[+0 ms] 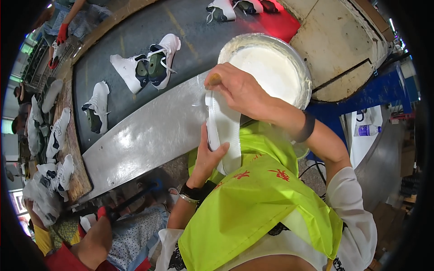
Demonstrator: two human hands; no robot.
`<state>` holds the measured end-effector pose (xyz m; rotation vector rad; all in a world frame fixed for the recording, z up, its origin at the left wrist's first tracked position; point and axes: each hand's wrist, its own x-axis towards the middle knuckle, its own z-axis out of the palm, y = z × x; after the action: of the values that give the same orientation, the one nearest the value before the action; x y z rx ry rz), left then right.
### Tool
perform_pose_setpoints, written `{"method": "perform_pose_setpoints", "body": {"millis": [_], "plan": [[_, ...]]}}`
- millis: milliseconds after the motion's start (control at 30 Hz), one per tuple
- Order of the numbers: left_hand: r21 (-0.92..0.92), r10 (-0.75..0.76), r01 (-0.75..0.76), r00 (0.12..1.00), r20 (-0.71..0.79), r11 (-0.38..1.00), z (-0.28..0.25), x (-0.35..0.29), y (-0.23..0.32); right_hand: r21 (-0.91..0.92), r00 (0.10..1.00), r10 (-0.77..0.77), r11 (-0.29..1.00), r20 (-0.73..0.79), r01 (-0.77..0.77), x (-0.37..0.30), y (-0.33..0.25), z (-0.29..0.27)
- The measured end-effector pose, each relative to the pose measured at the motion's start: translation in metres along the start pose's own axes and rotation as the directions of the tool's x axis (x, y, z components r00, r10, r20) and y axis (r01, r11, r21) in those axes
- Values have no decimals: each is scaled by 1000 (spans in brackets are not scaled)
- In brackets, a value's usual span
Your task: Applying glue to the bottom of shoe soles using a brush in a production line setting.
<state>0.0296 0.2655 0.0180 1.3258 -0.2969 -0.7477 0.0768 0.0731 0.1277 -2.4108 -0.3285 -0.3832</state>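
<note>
My left hand point(209, 158) is closed round the lower part of a white shoe sole point(231, 131), thumb on one side and fingers on the other. The sole stands lengthwise over my lap, at the edge of the metal sheet. Over its upper end, my right hand point(239, 88) is closed round a brush-like tool with a tan handle point(214, 80); its working end is hidden behind the fingers and the sole. Just beyond my right hand stands a round metal basin point(302, 67) of creamy white liquid point(266, 67), its rim crusted with the same stuff.
White shoe uppers point(129, 72) with dark green insides lie on the dark conveyor belt point(135, 27); more sit on the wooden ledge point(74, 135) at left. A curved metal sheet point(140, 144) borders the belt. Co-workers' arms show at far left and lower left. A bottle point(367, 130) lies at right.
</note>
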Motion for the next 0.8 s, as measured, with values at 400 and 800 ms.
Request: {"method": "perform_pose_setpoints", "body": {"millis": [400, 800], "plan": [[-38, 39, -39, 999, 6, 999, -1, -6, 11, 177, 976, 208, 965, -64, -194, 11, 27, -16], [-166, -146, 122, 979, -142, 979, -13, -8, 13, 322, 849, 437, 883, -297, -342, -73, -24, 0]]}}
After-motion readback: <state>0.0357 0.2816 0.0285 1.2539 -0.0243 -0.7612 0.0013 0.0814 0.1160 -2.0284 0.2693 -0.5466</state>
